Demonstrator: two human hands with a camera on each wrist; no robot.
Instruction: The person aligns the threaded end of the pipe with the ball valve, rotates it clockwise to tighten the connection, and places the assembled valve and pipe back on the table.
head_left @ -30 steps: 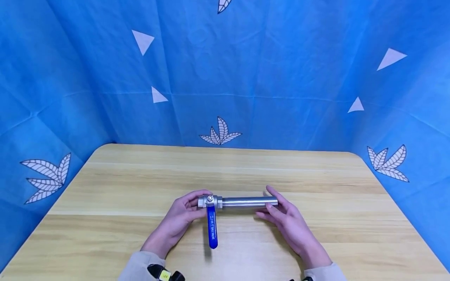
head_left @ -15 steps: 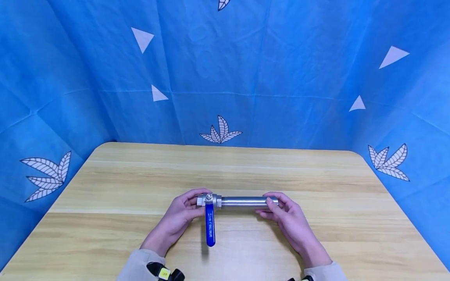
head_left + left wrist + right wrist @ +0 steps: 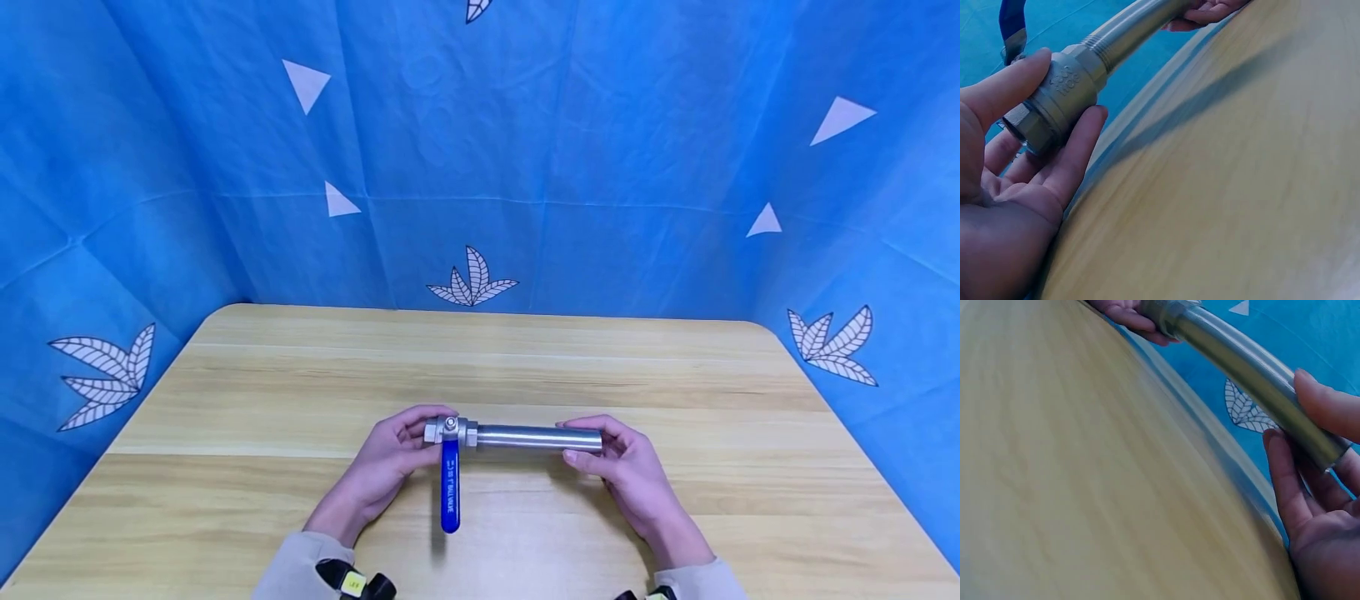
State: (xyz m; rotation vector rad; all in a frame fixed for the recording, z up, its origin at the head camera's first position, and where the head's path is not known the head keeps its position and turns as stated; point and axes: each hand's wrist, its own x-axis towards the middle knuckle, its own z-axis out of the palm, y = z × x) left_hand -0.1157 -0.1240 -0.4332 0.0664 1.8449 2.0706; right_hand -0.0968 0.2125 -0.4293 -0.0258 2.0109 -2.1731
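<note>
A steel ball valve (image 3: 1063,94) is gripped in my left hand (image 3: 382,458), thumb on the near side and fingers behind and under the body. Its blue lever handle (image 3: 450,487) points toward me, with "BALL VALVE" lettering on it. From the valve's right side runs a smooth steel pipe (image 3: 517,437); threads (image 3: 1099,53) show where it enters the valve. My right hand (image 3: 633,475) holds the pipe's free end, the thumb on one side and the fingers round the other. In both wrist views the valve and pipe hang above the table, roughly level.
The wooden table (image 3: 480,358) lies under both hands, and the held parts cast a shadow (image 3: 1210,94) on it. Blue cloth (image 3: 480,150) with white leaf and triangle prints hangs behind and at both sides.
My right fingers have shifted round the pipe end: the lifted forefinger came down and the thumb slid to the near side. The pipe's right end sits slightly lower in view. My left hand keeps its grip.
</note>
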